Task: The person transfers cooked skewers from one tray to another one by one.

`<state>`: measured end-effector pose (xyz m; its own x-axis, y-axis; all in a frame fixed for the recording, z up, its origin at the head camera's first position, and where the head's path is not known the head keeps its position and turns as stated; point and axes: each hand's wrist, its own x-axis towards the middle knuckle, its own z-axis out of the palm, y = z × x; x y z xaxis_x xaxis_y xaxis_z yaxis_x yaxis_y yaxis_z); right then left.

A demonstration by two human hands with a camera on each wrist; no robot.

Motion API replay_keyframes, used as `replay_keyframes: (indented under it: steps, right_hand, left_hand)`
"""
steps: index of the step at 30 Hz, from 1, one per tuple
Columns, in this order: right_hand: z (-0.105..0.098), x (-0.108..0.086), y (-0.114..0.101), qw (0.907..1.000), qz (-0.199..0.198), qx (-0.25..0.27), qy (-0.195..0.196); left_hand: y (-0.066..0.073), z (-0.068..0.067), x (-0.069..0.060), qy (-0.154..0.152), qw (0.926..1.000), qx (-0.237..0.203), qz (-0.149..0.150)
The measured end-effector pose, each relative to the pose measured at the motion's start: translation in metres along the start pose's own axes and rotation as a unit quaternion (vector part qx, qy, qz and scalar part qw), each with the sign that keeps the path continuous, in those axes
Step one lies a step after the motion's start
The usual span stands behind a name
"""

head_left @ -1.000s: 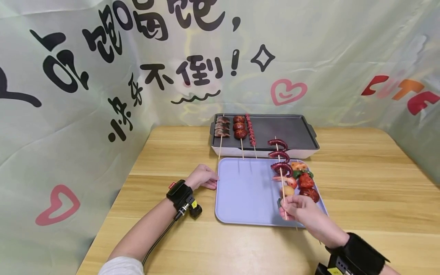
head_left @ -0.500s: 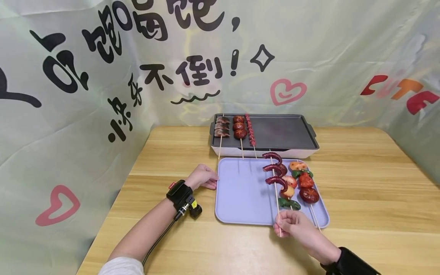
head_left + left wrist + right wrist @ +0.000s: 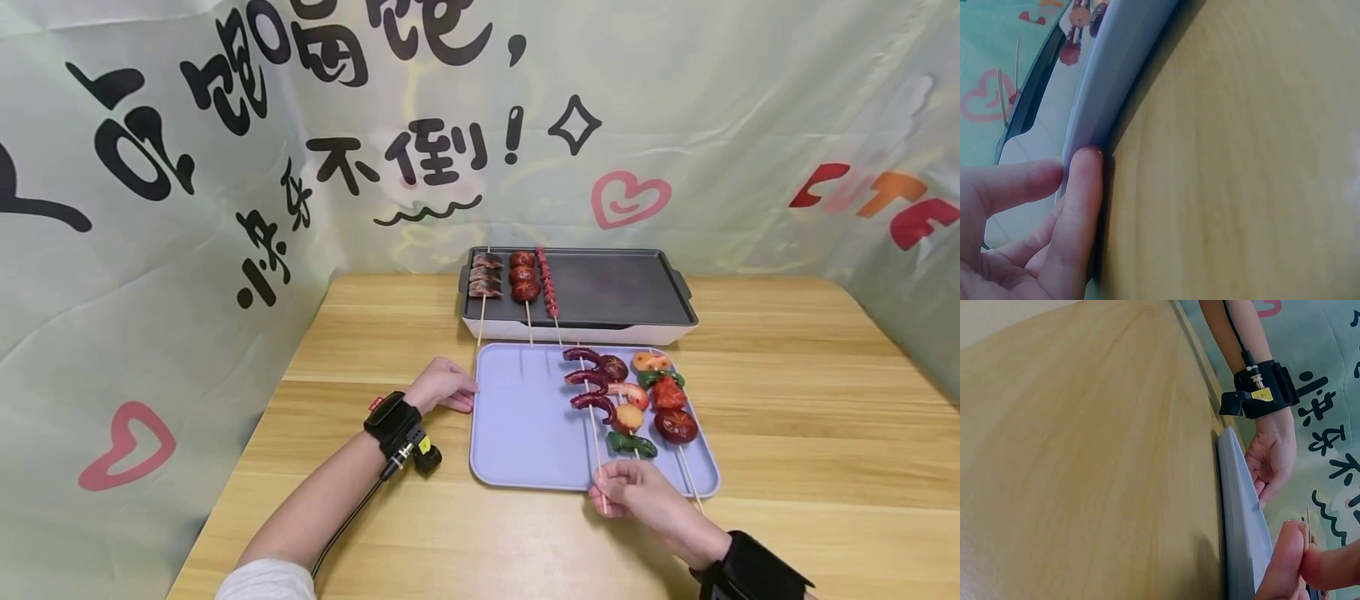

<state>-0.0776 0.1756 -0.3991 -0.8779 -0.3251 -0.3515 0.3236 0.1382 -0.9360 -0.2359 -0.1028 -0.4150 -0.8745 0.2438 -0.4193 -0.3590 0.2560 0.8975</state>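
My right hand (image 3: pixel 637 492) pinched the tentacle skewer (image 3: pixel 588 380) low on its stick, by the near edge of the tray (image 3: pixel 525 450); from there its long axis ran away from me toward the far edge, tip leaning left, 2 mixed skewers (image 3: pixel 676 426) to its right; my left hand (image 3: pixel 438 385), the farther 1, touched the left edge; whether it pinched I couldn't tell.

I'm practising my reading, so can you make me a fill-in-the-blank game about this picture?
The right hand holds a stick with ____ purple octopus pieces.
The left hand touches the ____ edge of the tray.
Colourful letters on the cloth spell ____.

Missing words: three; left; CUTE.
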Motion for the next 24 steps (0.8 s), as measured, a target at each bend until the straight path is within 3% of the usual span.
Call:
replay_keyframes:
  steps: [15,19,24]
  right_hand:
    - [-0.0014,0.0016,0.0008,0.9998,0.012,0.018,0.004]
    - [-0.0015,0.0023,0.0002,0.9998,-0.003,-0.020,0.001]
    - [-0.0026,0.0016,-0.0003,0.9926,-0.032,-0.117,0.007]
  left_hand:
    - [-0.0006,0.0002,0.0016,0.003,1.0000,-0.001,-0.004]
    - [-0.0001,0.0004,0.0012,0.004,1.0000,-0.002,-0.003]
    - [-0.0010,0.0013,0.0016,0.004,1.0000,0.000,0.002]
